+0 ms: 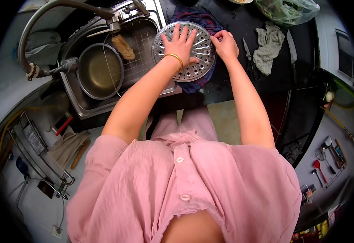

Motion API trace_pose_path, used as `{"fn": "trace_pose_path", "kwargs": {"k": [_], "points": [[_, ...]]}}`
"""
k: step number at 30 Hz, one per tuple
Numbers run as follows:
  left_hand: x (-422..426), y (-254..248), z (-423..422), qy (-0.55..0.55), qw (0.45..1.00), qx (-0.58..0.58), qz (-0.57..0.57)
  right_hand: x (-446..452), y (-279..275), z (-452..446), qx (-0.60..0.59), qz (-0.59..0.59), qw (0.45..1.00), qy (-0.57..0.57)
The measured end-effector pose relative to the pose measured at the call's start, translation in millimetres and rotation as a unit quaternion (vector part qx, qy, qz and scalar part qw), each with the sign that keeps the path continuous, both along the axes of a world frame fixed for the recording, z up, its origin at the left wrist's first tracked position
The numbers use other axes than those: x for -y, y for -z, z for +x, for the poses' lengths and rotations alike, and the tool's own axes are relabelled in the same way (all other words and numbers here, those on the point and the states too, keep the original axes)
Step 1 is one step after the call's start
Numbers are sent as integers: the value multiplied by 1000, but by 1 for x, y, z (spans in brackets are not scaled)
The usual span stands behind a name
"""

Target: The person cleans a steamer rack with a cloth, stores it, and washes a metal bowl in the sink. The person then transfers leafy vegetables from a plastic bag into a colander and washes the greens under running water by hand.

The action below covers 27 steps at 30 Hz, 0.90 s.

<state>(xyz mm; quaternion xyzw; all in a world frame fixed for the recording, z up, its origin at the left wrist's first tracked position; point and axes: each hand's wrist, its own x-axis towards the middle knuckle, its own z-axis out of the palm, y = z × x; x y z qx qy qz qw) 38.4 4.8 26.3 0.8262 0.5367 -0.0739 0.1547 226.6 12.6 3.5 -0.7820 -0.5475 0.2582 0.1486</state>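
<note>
A round perforated metal steamer rack [199,65] lies on a dark blue and red patterned cloth [193,87] beside the sink. My left hand [180,45] rests flat on top of the rack with its fingers spread. At the rack's right rim, my right hand [226,45] is closed, thumb and forefinger pinched at the edge. The cloth shows beyond and below the rack; the rack's underside is hidden.
Left is a steel sink [83,111] holding a metal pot [100,73] with liquid, under a faucet [114,24] and brown scrubber [123,47]. Scissors [248,54], a grey rag [268,48] and a knife [291,46] lie right. A plastic bag of greens [286,10] stands behind.
</note>
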Motion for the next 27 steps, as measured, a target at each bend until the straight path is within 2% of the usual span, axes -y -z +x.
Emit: {"fn": "trace_pose_path", "kwargs": {"k": [4,12,14,18,20,21,27], "points": [[-4,0,2,3,999,-20,-37,25,-3,5,8,-39,999,13],[-6,-2,4,9,999,-23,-49,-11,-9,-5,98,50,992,-69],[-7,-4,5,10,998,-24,-49,4,-3,0,66,30,997,-34],[-5,0,3,12,998,-18,-54,26,-2,0,100,19,994,-26],[-5,2,4,8,999,-18,-43,9,1,-5,134,116,982,-70],[-5,3,4,9,999,-18,-41,-2,-1,-11,145,124,978,-80],[-5,2,2,10,999,-10,-41,21,-2,-8,108,52,993,-7]]}}
